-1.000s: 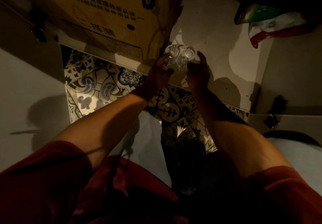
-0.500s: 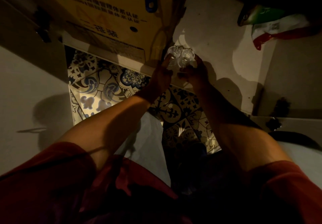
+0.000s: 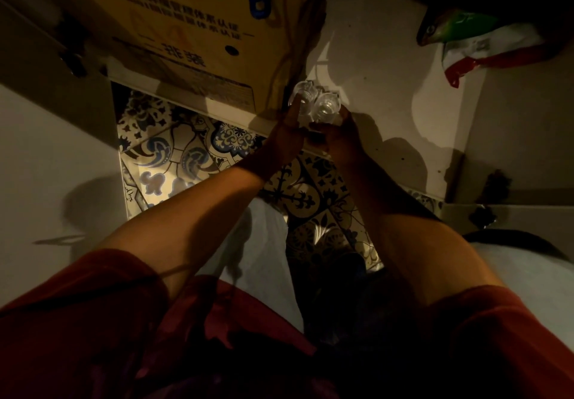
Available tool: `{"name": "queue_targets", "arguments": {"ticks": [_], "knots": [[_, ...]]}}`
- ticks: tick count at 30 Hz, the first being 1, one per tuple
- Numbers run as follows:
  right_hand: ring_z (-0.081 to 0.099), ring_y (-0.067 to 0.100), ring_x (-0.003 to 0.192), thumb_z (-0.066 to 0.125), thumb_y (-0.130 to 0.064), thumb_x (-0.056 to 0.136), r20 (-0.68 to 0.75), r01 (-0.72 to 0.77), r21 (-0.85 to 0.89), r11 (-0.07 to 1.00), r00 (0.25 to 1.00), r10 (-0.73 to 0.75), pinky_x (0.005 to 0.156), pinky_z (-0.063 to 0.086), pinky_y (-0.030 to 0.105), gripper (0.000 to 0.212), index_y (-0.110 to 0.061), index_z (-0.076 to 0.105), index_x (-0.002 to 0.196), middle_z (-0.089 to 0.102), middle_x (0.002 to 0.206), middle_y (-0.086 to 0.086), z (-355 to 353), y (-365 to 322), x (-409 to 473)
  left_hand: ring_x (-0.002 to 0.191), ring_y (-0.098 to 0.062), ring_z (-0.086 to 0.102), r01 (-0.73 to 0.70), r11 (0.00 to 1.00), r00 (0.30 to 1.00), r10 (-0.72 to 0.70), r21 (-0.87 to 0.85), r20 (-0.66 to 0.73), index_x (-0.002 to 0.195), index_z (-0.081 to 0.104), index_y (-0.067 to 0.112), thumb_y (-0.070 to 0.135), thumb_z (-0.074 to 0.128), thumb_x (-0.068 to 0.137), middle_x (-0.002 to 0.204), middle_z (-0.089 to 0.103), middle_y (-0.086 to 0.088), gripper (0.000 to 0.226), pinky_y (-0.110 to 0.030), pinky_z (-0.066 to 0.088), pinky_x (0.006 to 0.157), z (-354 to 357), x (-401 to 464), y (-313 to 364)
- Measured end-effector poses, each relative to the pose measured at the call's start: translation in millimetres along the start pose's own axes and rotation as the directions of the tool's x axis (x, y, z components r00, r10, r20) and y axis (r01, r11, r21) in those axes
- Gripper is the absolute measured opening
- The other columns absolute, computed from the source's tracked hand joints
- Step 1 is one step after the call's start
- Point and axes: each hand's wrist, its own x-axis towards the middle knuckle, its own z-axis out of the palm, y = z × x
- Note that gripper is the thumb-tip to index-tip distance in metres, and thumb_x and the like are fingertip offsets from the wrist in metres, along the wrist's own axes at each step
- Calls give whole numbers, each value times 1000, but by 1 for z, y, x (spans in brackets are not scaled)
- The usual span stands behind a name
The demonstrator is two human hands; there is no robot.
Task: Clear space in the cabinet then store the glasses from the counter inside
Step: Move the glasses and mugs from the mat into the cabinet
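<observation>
Glasses, small and clear, sit bunched together at the front edge of the pale cabinet floor, held between both hands. Left hand lies against their left side with its fingers extended up the glass; right hand curls around their right side. Just to the left stands a large cardboard box with printed characters, crowding the spot. Farther right on the same floor lies a green, white and red packet, well apart. Below the edge shows patterned floor tile.
</observation>
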Motion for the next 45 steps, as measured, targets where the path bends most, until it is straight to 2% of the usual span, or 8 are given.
{"name": "queue_targets", "arguments": {"ticks": [3,6,9,15,23,30,36,45], "knots": [[66,44,103,55,11,96,-9,-78,16,997,997,78,89,55,57,71,-21,34,156,61,132,28,-2,-2,3,111,-9,68,67,992,998,-67,105,-6,142,47,13,-14,14,104,138,63,-3,57,-22,56,86,-2,-3,5],[66,31,78,54,7,98,-26,-82,-49,995,996,81,73,56,44,70,-23,31,157,63,120,21,-6,-3,4,127,-16,53,115,925,993,-103,362,-53,159,3,2,-13,34,102,162,26,-22,67,-32,43,102,-13,-1,3],[65,29,87,58,-2,98,-66,-64,-243,968,997,49,81,55,44,64,-19,34,155,61,124,18,-10,-3,-4,140,-28,46,111,786,992,-55,608,-110,159,17,2,-3,51,99,161,32,-19,68,-33,39,112,-17,-4,4],[56,32,129,62,-30,99,-73,42,-811,583,982,-172,102,46,36,58,-13,42,150,56,142,14,-27,-37,-21,127,-39,55,-30,665,965,215,747,-152,140,49,-5,3,57,95,138,54,-26,47,-48,47,103,-15,-26,14],[54,31,128,53,-50,98,241,276,-956,96,931,-274,98,46,37,54,-19,52,143,57,140,9,-33,-113,-79,120,-36,56,-191,527,877,471,828,-97,121,65,-3,6,58,92,128,58,-23,31,-36,46,100,1,-60,42],[50,33,134,55,-50,100,259,350,-903,250,906,-335,101,43,35,66,-14,40,153,49,148,15,-39,-116,-94,137,-32,45,-135,429,875,475,893,-96,144,54,12,26,60,93,149,48,-15,52,-21,31,107,24,-81,62],[36,27,149,52,-42,104,243,432,-817,381,858,-452,121,34,42,65,-17,31,160,31,165,10,-66,-100,-163,151,-39,27,-7,271,900,421,963,-112,151,44,9,36,50,101,160,36,-20,57,-45,25,123,52,-137,103],[51,37,130,45,-47,103,128,250,-930,270,907,-401,109,40,47,61,-10,44,152,56,141,18,-91,-101,-321,152,-39,23,115,132,940,305,985,-151,149,45,12,42,41,105,157,38,-19,54,-53,17,125,73,-247,199]]}}
